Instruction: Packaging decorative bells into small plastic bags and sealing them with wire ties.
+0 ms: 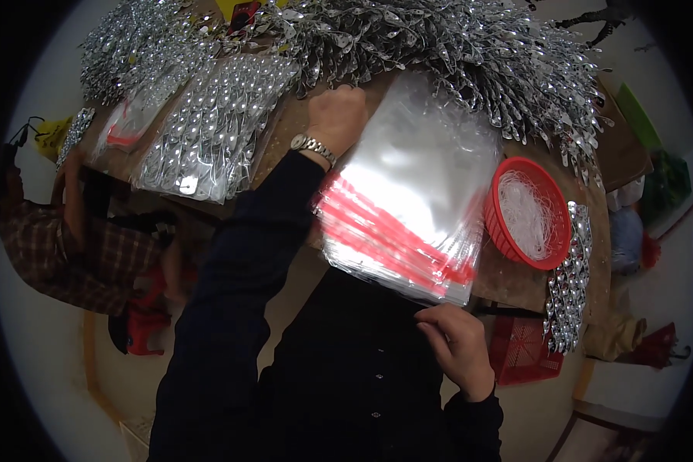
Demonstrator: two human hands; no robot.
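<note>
The left hand (337, 115) is curled into a fist at the far edge of one stack of clear bags (408, 192). The right hand (460, 343) pinches the stack's near corner. One red basket (508, 231) sits right.

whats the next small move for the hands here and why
Probably peel one clear bag off the stack of bags. The right hand pinches the stack's near corner by the red strips, so it looks ready to lift the top one. The left hand is closed at the far edge beside the pile of silver sprigs, seemingly gripping one. Packed bags already lie to the left.
</note>
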